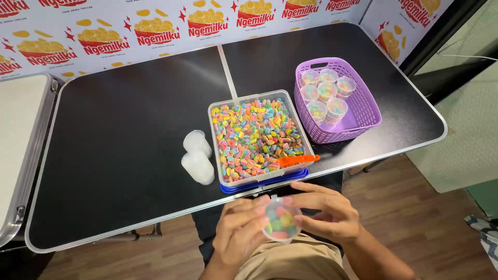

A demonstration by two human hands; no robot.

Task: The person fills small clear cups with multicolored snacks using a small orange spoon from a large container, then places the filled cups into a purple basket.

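Observation:
Both of my hands hold one small clear plastic cup (280, 220) filled with pastel candies, just off the near edge of the table and above my lap. My left hand (239, 233) grips its left side. My right hand (327, 213) wraps the right side, fingers along the rim. Just beyond the cup, a clear rectangular container (216, 136) full of multicoloured candies sits on a blue lid. An orange scoop (296, 159) lies in its near right corner.
A purple basket (363, 108) at the right holds several filled cups. Two stacks of empty clear cups (197, 156) lie on their sides left of the container. The black folding table (119, 135) has a metal rim; a second table (21, 135) adjoins on the left.

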